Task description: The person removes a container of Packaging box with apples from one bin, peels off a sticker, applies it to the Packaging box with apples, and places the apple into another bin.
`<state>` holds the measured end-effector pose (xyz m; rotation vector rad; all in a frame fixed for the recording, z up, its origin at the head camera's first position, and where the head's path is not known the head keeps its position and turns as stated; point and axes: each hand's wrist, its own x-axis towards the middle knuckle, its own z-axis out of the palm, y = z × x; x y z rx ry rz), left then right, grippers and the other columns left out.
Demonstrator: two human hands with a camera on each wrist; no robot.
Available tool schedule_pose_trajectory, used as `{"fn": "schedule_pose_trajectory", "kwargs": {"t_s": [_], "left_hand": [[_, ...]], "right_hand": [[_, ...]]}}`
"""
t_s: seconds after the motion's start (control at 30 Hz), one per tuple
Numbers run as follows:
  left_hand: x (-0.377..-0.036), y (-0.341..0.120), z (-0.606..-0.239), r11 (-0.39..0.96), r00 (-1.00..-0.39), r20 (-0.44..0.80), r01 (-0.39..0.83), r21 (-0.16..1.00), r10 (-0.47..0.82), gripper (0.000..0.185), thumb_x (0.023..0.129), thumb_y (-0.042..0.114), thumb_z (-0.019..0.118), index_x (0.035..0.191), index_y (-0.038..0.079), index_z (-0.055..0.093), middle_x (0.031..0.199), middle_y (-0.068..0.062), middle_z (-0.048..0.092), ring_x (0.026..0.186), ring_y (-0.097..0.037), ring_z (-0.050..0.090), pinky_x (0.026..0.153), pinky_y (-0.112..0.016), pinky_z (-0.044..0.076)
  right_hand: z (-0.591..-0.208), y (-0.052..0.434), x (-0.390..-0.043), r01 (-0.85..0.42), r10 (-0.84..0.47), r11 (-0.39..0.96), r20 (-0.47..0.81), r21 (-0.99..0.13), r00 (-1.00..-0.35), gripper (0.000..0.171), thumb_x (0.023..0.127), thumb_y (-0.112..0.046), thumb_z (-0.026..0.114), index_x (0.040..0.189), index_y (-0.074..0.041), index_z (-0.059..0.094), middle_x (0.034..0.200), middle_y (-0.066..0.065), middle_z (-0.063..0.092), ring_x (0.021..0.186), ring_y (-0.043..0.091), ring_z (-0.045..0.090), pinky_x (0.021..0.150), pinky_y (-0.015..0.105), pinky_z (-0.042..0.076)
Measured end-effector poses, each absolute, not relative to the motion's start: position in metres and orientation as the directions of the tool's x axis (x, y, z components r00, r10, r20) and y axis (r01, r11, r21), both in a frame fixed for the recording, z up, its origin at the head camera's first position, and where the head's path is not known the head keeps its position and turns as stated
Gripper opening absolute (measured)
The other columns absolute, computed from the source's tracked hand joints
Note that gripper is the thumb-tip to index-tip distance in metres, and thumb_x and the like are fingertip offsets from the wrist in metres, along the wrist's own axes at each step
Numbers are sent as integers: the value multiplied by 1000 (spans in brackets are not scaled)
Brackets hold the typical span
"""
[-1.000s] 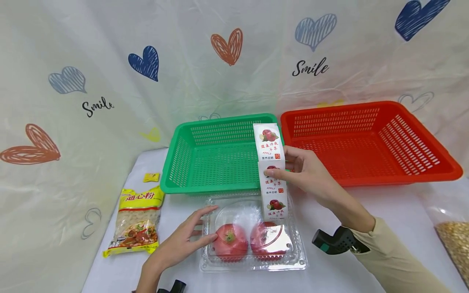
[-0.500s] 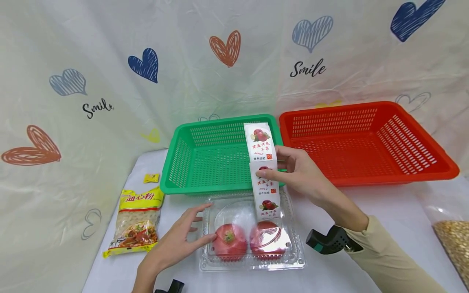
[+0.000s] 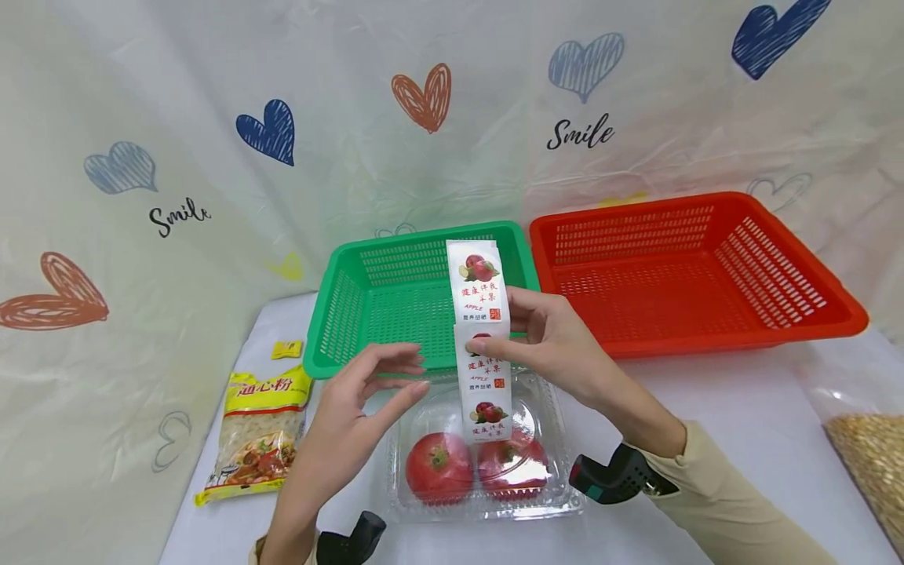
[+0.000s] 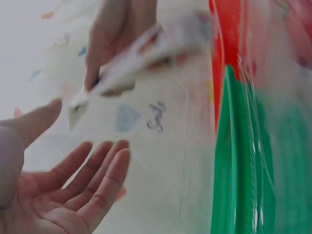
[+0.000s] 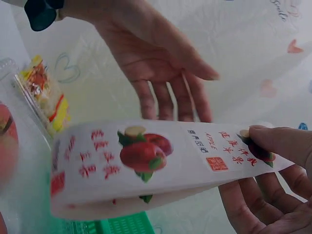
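Observation:
My right hand [image 3: 519, 333] pinches a white strip of apple stickers [image 3: 480, 337] between thumb and fingers and holds it upright above a clear plastic clamshell box [image 3: 558, 439]. In the right wrist view the sticker strip [image 5: 161, 161] fills the middle, with my right thumb [image 5: 265, 141] pressed on it. Two red tomatoes [image 3: 439, 468] lie in the box. My left hand [image 3: 374, 392] is raised just left of the strip, fingers straight, holding nothing. The left wrist view shows the left hand [image 4: 73, 190] with its palm spread under the blurred strip [image 4: 141, 63].
A green basket [image 3: 339, 314] and a red basket [image 3: 812, 314] stand behind the box. A yellow pasta bag [image 3: 257, 428] and a small yellow packet [image 3: 286, 349] lie at the left. A bag of grain [image 3: 872, 463] is at the right edge.
My left hand has lifted off the clamshell box and risen towards the sticker strip. My right hand has carried the strip a little to the left.

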<state>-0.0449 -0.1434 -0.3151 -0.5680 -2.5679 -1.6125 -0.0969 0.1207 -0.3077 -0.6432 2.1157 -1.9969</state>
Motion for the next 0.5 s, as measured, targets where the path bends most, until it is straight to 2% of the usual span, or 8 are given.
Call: {"fn": "schedule_pose_trajectory", "kwargs": {"t_s": [0.17,0.33,0.5], "left_hand": [[-57,-119,-307,257,-934,241,309,916,262,37,97,12,76,132,10,64,124,-4,68,108,-18,68,96,-36,58],[-61,-107,-308,156,-931,244,292,943,271,24,98,6,73,121,3,67,116,-11,68,104,-21,70,93,-36,60],[-60,-103,-310,123,-936,236,275,954,262,17,99,5,71,115,-1,68,112,-14,67,100,-22,71,91,-35,61]], "right_hand": [[-313,112,-96,-270,-416,2,245,-963,-876,40,90,-1,80,127,7,65,114,18,71,97,27,75,79,39,64],[-320,107,-94,-295,-417,-35,282,-955,-864,33,88,4,81,117,8,66,109,18,70,94,26,75,80,40,64],[-324,106,-93,-294,-419,-18,274,-956,-865,41,87,2,82,124,8,63,113,18,70,96,25,74,83,38,63]]}}
